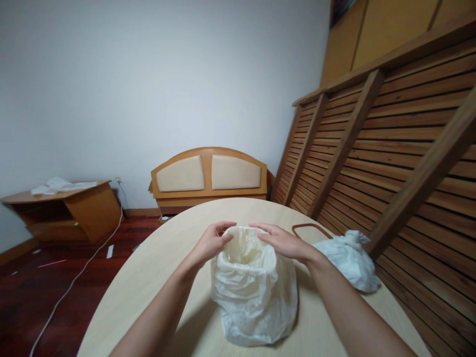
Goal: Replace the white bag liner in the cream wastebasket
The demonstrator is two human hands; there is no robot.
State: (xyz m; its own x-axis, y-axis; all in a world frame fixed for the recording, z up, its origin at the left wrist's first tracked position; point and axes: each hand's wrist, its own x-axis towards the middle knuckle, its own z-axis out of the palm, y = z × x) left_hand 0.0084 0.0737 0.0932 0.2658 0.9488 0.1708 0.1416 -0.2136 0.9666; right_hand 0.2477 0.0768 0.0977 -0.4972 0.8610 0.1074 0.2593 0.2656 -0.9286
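Fingers (223, 225) of left hand (211, 244) and right hand (285, 242) are sitting half-curled at the far part of the mouth, one hand per side. Thumbs (262, 237) are lying toward the inside, plastic between, so both look to be pinching lightly; can't tell how firmly. White bag (258, 305) is standing right below them, mouth gaping, film bunching nearer the wearer. Looks like rim shaping. Best be spreading evenly with both sets, not yanking: film is looking thin, could be splitting under a sharp pull. Near edge is getting no finger support, might be sagging inward. Under the fingers, round table (167, 267) is carrying it all. Off to their right, tied white bag (349, 263) is resting beside a brown loop (309, 225). Well beyond them, headboard (208, 173) is standing by the wall.
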